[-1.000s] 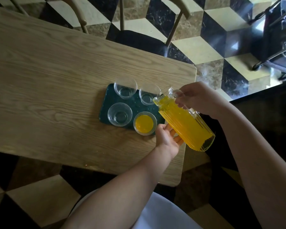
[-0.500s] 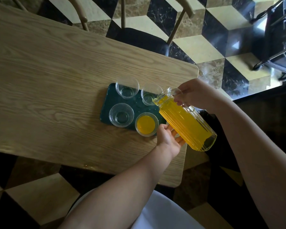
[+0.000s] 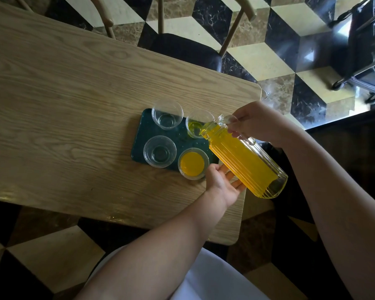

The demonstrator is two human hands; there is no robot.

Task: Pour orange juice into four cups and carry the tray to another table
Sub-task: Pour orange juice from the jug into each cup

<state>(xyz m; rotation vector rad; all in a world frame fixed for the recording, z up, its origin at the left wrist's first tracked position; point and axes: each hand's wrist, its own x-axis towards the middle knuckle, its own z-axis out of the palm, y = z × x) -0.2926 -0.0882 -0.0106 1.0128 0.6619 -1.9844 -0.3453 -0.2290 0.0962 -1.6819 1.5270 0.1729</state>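
That ribbed glass pitcher (image 3: 245,161) is nearly full of juice, so I'd guess it's heavy, slick and breakable. The right hand (image 3: 260,124) has its fingers curled round the handle up by the neck, while the left hand (image 3: 222,184) props the belly from underneath with fingers fairly straight. The spout sits just beyond the right fingertips, tipped over the far right cup (image 3: 198,126), which shows a little juice. The filled cup (image 3: 193,163) sits right by the left thumb, on the dark green tray (image 3: 142,135). Two-handed seems smart here.
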